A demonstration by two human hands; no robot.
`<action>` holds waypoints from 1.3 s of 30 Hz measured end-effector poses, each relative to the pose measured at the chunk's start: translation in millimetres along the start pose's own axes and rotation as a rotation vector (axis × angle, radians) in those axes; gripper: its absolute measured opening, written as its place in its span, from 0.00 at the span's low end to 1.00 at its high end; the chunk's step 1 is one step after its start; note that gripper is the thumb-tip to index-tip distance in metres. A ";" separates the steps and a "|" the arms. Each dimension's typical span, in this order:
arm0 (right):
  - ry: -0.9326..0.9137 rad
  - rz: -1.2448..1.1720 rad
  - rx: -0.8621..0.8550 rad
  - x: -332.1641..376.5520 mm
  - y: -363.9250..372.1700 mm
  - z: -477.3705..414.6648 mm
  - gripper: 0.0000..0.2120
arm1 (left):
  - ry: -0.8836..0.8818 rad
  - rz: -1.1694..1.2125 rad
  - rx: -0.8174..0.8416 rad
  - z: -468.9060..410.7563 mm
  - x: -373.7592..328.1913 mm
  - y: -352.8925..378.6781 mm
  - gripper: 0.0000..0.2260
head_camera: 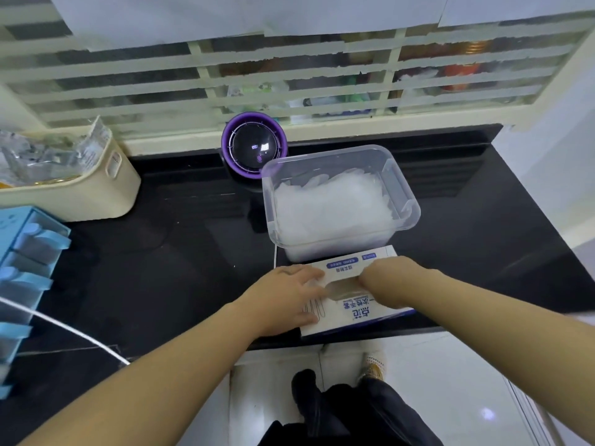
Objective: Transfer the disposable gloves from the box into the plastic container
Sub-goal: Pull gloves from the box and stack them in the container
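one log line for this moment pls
left hand: flat on glove box | right hand: inside the box, grip hidden | container: holds gloves

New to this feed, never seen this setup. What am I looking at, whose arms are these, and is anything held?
No machine here: a person wears one head camera, looking down at their own bare arms. The left hand lies flat on the glove box, at the near edge of the black counter. The right hand reaches into the box's opening; its fingertips are hidden, so a grip cannot be confirmed. Behind the box stands the clear plastic container, holding a heap of gloves. Further back: a purple round device and a cream bin.
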State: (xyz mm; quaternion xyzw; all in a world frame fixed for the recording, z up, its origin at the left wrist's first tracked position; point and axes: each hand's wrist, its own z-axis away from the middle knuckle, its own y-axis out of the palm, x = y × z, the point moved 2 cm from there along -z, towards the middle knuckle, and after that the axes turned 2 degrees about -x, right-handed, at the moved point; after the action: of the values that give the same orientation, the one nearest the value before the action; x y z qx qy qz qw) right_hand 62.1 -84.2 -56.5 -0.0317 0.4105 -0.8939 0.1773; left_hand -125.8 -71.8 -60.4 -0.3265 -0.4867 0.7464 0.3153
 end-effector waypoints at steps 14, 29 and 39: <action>-0.560 0.169 -0.546 8.7 2.1 -23.2 0.09 | -0.036 0.065 0.045 -3.0 3.2 15.0 0.25; -0.363 -0.224 -0.854 -10.1 -18.8 25.2 0.03 | -0.080 0.065 0.106 -7.4 3.0 10.3 0.26; -0.070 -0.635 -0.990 -29.0 -80.0 66.8 0.08 | -0.085 0.091 0.108 -9.4 -0.2 -0.2 0.25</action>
State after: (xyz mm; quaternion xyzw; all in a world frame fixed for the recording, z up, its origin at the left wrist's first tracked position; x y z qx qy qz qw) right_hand 79.4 -74.6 49.8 -0.2615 0.7434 -0.6035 -0.1216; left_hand -118.2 -67.1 -63.1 -0.2988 -0.4432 0.7985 0.2771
